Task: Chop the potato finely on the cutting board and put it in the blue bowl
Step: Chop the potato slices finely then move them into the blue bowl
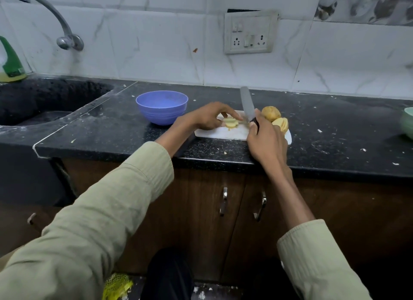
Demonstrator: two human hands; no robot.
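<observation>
Slices of potato [230, 123], head view: small pale-yellow stack on the white cutting board [225, 134], pinned under the curled fingertips of the left hand [206, 118], at about 9 o'clock from the right hand [267, 143], which is clamped on the knife [247, 106]. Blade's long axis runs toward 12 o'clock, just right of the stack, so the next cut likely falls there. Unpeeled potato piece [271, 113] and fanned slices [282, 125] at the board's 3 o'clock end; blue bowl [162, 107], empty, on the dark surface [335, 132] at 9 o'clock.

- You have one view only, from the camera on the person's head, so no second view shares any of it.
- It looks forward and down across the black counter [335, 129] toward the tiled wall [156, 49].
- The wide lens bends the edges.
- It sits close: both sleeves fill the lower frame, and the cutting board [232, 133] lies near centre.
</observation>
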